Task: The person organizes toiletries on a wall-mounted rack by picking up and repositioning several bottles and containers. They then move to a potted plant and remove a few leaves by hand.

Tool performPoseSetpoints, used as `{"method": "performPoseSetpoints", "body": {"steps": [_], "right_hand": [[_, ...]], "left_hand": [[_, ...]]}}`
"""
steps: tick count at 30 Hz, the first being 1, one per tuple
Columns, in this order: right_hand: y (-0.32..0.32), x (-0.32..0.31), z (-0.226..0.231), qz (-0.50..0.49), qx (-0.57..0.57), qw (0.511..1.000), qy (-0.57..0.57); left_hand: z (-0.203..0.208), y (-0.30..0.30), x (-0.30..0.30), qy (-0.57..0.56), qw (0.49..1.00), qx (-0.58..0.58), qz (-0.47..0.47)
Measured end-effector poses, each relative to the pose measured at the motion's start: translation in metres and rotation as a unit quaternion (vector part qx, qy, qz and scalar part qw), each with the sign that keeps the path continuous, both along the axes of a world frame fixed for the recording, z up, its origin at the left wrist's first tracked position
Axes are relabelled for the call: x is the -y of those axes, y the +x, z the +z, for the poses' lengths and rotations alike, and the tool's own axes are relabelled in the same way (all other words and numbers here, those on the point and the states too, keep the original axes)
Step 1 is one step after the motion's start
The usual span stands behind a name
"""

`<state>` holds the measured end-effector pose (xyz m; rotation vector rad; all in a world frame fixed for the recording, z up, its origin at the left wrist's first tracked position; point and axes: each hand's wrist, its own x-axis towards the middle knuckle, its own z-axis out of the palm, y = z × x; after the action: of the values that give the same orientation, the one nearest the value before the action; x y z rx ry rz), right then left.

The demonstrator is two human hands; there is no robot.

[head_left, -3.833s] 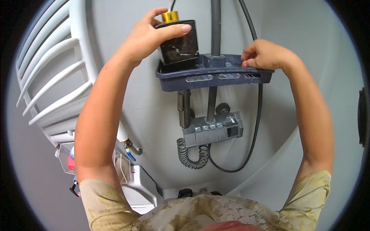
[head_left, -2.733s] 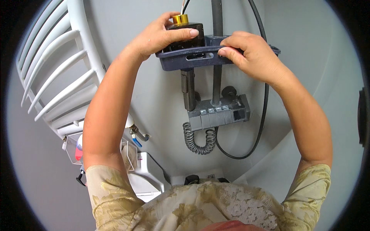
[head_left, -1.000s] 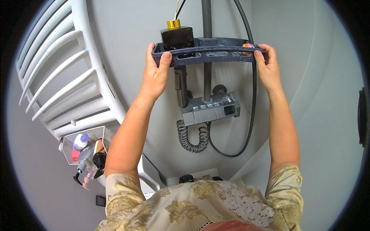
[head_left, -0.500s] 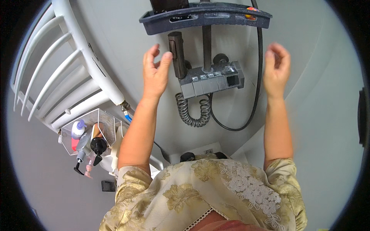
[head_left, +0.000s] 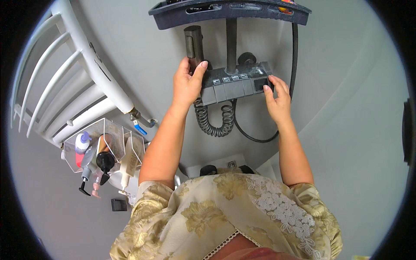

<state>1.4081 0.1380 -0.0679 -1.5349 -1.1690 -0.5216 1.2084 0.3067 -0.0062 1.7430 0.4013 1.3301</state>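
A dark grey shower mixer (head_left: 229, 89), with a row of keys along its front, is fixed to the wall ahead of me. At its left end a dark hand sprayer (head_left: 194, 41) stands upright, and a coiled hose (head_left: 212, 125) loops below. My left hand (head_left: 187, 86) is closed round the sprayer's lower part, thumb on the right side and fingers on the left. At the mixer's right end, beside a small dark square, my right hand (head_left: 278, 100) grips the corner between thumb and fingers. Part of the sprayer's base is hidden by my left hand.
Above the mixer, a dark shelf (head_left: 234, 15) crosses the riser pipe (head_left: 232, 45). A black hose (head_left: 294, 60) hangs at the right. On the left are a white towel radiator (head_left: 99, 65), a valve with a blue lever (head_left: 139, 127) and a wire basket (head_left: 104, 125) of pump bottles.
Both hands have moved inward from either side of the mixer. The left has closed round the sprayer's lower part, and the right has taken hold of the mixer's right end.
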Motion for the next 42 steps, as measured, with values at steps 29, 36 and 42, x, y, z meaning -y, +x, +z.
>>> {"method": "performPoseSetpoints", "body": {"steps": [29,36,42], "right_hand": [[0.009,-0.017,0.061,0.097,0.177,0.957,-0.208],[0.019,-0.006,0.047,0.307,-0.219,0.926,0.015],[0.018,0.016,0.045,0.61,-0.507,0.584,0.171]], "left_hand": [[-0.072,-0.009,0.01,0.014,1.0,0.013,0.015],[-0.069,-0.008,0.013,0.011,1.0,0.02,0.011],[-0.082,-0.009,0.007,-0.028,0.998,0.043,-0.029]]}}
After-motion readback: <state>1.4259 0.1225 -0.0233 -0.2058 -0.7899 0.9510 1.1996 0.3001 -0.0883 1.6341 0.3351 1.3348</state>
